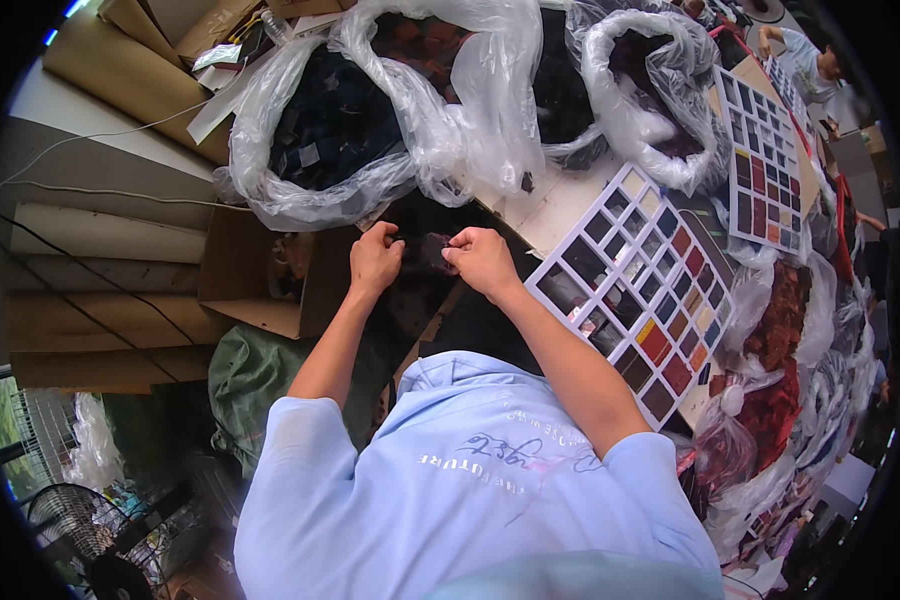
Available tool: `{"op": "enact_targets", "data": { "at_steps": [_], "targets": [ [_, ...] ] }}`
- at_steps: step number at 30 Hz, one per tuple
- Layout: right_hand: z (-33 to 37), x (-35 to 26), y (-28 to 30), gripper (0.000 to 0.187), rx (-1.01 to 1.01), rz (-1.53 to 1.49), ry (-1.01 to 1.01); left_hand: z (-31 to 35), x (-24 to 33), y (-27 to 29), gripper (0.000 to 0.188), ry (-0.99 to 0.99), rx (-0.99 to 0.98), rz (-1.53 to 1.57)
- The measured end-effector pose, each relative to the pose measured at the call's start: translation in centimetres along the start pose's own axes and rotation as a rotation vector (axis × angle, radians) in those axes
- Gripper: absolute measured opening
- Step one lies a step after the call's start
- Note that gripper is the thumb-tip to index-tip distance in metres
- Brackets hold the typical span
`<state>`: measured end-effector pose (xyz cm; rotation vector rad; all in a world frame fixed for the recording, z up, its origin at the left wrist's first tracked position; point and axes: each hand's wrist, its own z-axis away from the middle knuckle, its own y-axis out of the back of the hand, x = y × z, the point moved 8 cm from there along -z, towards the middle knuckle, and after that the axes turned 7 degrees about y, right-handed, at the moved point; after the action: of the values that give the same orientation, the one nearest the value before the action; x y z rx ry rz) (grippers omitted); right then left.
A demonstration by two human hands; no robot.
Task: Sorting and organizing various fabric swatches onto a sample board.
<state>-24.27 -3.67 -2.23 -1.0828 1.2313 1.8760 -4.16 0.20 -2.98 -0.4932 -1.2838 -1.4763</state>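
My right hand (pixel 482 262) pinches a small dark maroon swatch (pixel 434 252) between thumb and fingers. To its left, my left hand (pixel 375 262) is closed in a pinch as well. Whatever is at its fingertips is too dark and small to name. Both hands are over a dark hollow below the table edge. Just right of my right hand lies a white sample card (pixel 625 262) with a grid of windows, several filled with coloured swatches. Beyond the hands sits an open clear plastic bag (pixel 270 180) of dark pieces.
More plastic bags (pixel 660 130) stand along the far side. A second sample card (pixel 765 160) leans at the right, past it a person (pixel 810 65). An open cardboard box (pixel 255 280) and a green sack (pixel 260 385) are at my left, with a fan (pixel 80 530) below.
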Motion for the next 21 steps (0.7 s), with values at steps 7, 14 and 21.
{"op": "enact_targets", "data": {
  "at_steps": [7,14,21],
  "targets": [
    [0.8,-0.7,2.2,0.024,-0.013,-0.047,0.045,-2.3,-1.4,-0.3,0.027,-0.079,0.153,-0.319],
    [6.6,3.1,15.6,0.017,0.296,-0.467,0.038,-0.7,2.7,-3.2,0.034,0.133,-0.101,0.316],
    [17.8,9.2,29.6,0.019,0.885,-0.205,0.003,-0.1,13.5,-12.9,0.025,-0.098,-0.436,0.259]
  ]
}}
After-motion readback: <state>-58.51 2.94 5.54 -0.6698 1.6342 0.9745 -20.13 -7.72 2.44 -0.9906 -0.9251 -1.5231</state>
